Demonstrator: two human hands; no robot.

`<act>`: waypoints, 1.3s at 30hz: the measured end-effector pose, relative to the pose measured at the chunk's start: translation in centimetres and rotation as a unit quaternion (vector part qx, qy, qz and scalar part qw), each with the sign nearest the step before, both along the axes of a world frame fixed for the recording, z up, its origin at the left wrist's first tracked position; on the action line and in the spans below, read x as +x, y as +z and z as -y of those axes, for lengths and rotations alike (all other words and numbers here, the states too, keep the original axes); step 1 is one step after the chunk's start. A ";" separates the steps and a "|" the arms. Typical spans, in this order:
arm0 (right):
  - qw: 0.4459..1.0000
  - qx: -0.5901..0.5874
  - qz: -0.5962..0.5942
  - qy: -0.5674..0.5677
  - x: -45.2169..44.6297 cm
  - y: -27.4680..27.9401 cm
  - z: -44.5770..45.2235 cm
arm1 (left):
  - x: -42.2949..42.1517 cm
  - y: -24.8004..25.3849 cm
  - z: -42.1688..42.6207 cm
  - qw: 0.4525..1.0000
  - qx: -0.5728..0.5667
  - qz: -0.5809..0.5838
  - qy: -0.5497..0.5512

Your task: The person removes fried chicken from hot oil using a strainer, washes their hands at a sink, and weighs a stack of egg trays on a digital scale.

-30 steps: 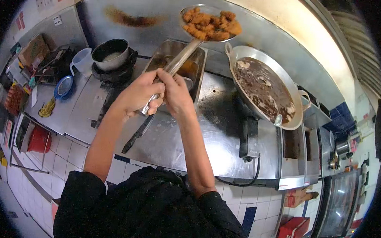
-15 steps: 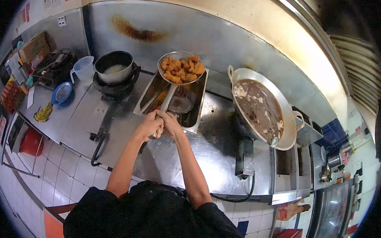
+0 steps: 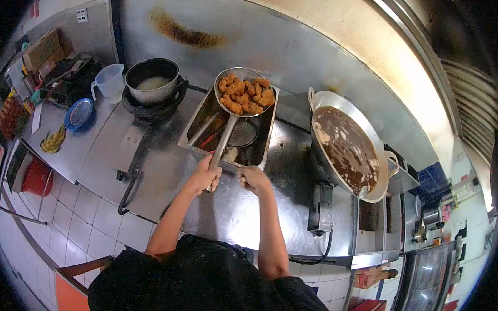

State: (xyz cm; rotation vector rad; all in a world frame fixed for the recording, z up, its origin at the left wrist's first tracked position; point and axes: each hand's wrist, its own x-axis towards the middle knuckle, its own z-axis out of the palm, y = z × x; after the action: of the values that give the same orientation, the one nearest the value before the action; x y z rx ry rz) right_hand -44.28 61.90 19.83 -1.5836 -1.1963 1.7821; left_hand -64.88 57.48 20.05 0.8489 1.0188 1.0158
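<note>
Strainer [image 3: 226, 136], loaded with fried pieces [image 3: 244, 94], is over the back end of the metal tray [image 3: 269, 140]; can't tell if it rests on the rim. Your left hand [image 3: 204, 178] grips its handle. Your right hand [image 3: 253, 179] is curled by the tray's front edge, contents unclear. Step looks like steadying the load over the tray; next move calls for keeping the strainer level. Pan [image 3: 345, 101] of brown liquid sits well right.
</note>
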 end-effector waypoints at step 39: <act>0.837 0.372 0.351 -0.196 24.9 23.4 15.9 | 2.8 -0.7 -0.2 0.996 -0.086 -0.018 -0.019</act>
State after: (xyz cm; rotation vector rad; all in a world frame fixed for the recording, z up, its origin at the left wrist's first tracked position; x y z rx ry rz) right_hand -19.39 45.95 43.26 -1.8047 -1.4675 0.3374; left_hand -62.12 57.70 19.30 0.7444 1.1013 0.8701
